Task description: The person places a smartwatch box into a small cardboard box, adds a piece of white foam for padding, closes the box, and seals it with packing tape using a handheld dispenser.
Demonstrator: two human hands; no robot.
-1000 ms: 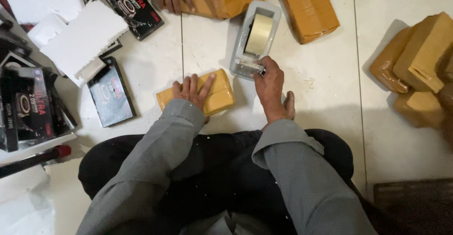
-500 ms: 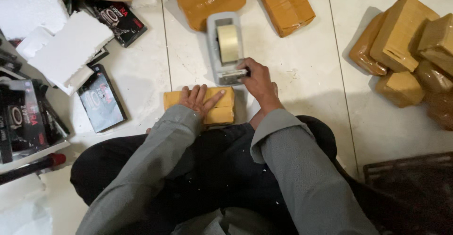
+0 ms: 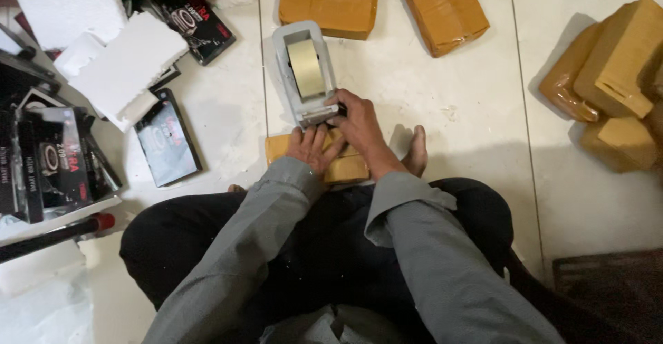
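The person sits on a white tiled floor [image 3: 456, 88] with legs crossed, and both hands work just in front of the knees. The left hand [image 3: 312, 148] lies flat on a small parcel wrapped in brown tape [image 3: 345, 168], with its fingers [image 3: 319, 137] spread wide and pressing the top. The parcel rests on the floor, just below a grey tape dispenser [image 3: 304, 74] and touching the near end of it. The right hand [image 3: 356, 119] is at this near end of the dispenser, where the cutter is. Its fingers [image 3: 337, 102] are bent narrow, as if they pinch the tape end, but I cannot tell if they really hold something. A roll of brown tape [image 3: 306, 68] sits in the dispenser. A bare foot [image 3: 416, 152] shows beside the right wrist.

Beyond the dispenser there are two bigger brown wrapped parcels [image 3: 328, 2], one next to the other. At the right side, well apart from the hands, is a heap of brown packages [image 3: 615, 74]. At the left lie white foam pieces [image 3: 117, 68] and several black product boxes [image 3: 166, 137], one of them flat on the floor near the left knee. A dark stick with a red end [image 3: 59, 232] lies at the far left.
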